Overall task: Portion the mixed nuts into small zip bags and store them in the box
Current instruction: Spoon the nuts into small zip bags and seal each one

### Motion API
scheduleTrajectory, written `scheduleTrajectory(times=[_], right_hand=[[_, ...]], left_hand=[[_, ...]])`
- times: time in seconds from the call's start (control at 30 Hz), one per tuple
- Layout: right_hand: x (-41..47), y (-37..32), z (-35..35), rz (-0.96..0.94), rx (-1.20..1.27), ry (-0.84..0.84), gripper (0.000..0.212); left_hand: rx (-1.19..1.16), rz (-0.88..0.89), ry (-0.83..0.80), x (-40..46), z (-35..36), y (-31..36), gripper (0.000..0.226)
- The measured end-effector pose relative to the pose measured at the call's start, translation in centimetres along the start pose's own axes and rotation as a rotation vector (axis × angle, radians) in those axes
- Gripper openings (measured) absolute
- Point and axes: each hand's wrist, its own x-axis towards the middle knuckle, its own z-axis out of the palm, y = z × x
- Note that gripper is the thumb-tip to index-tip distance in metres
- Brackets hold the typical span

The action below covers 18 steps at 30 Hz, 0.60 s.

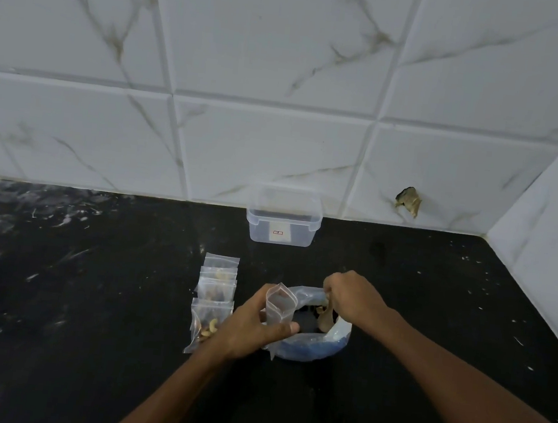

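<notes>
Clear zip bag (280, 306) gripped by left hand (251, 329); right hand (352, 300) fingertips hidden in nut bag (316, 348), grasp unclear.

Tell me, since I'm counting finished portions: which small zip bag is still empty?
The upright zip bag gripped by the left hand; the bags lying flat beside it already hold nuts.
</notes>
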Motion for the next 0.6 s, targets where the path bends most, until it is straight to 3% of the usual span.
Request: scheduleTrajectory(times=[0.4,0.6], right_hand=[[-0.7,1.2,3.3,0.333,0.757,-0.09,0.016],[-0.7,-1.2,4.3,0.351,0.897,-0.053,0.012]], left_hand=[[-0.036,-0.032,0.019,-0.1,0.9,0.0,0.043],[-0.047,-0.039,-0.004,-0.1,1.2,0.0,0.047]])
